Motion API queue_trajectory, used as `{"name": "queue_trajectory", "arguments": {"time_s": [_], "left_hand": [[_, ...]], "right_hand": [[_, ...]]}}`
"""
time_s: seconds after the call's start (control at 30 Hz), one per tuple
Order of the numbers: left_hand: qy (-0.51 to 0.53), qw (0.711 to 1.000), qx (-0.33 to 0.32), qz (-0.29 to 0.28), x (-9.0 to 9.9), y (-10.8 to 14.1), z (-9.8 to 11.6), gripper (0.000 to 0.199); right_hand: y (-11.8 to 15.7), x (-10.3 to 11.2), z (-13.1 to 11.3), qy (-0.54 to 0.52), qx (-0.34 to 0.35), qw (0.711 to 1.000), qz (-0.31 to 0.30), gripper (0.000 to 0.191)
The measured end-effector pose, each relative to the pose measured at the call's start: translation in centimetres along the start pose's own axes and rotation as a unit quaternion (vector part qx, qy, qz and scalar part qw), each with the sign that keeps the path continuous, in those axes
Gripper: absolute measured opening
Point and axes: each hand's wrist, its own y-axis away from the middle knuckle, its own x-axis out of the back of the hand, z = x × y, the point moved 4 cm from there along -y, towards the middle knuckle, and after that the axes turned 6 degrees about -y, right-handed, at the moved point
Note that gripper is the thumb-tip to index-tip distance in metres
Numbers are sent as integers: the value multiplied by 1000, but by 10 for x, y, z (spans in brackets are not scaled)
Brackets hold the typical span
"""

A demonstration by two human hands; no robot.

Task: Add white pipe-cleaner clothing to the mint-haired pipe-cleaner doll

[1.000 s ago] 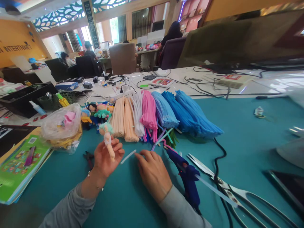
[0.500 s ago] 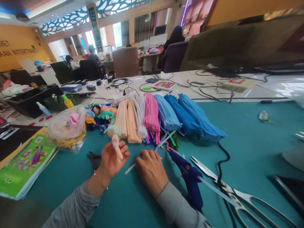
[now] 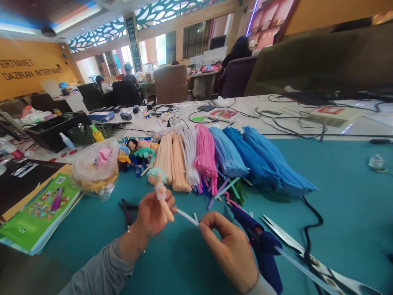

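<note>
My left hand [image 3: 150, 215] has its fingers closed around a small pipe-cleaner doll [image 3: 161, 193] with mint-green hair and a peach body, held upright at a slight tilt. A white pipe cleaner [image 3: 186, 216] stretches between the hands, one end by the left fingertips. Its other end is pinched between thumb and forefinger of my right hand [image 3: 230, 250]. Beside the right hand lies a dark blue glue gun [image 3: 266, 241] with a glue stick in its back, partly hidden by that hand. Dark-handled pliers [image 3: 126, 211] lie left of my left wrist.
Bundles of peach [image 3: 178, 164], pink [image 3: 205, 157] and blue pipe cleaners [image 3: 273, 168] cross the back of the green mat. Large scissors [image 3: 302, 250] and a black cable lie at right. Finished dolls [image 3: 143, 149], a plastic bag [image 3: 95, 157] and a green booklet [image 3: 37, 213] are at left.
My right hand has lifted off the mat and moved right and nearer, drawing the white pipe cleaner out beside the doll. The view has shifted slightly left.
</note>
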Motion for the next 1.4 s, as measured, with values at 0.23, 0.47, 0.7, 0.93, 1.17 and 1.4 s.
{"name": "queue_trajectory", "arguments": {"time_s": [0.23,0.47,0.7,0.93,1.17,1.4], "left_hand": [[-69,997,24,19,7,3,-12,17],[-102,994,23,19,4,7,-18,24],[-109,993,27,27,3,10,-20,25],[-124,992,31,4,-2,16,-25,22],[-117,991,50,31,2,16,-26,26],[-85,993,64,54,8,14,-23,25]], "right_hand": [[4,-5,15,-176,-95,979,25,33],[6,-3,13,-162,-71,983,38,28],[2,-2,-4,-162,-133,978,-7,19],[1,-4,-12,-142,-151,978,-11,23],[0,-3,-12,-145,-157,977,-5,21],[2,-2,-6,-162,-188,969,-9,25]]}}
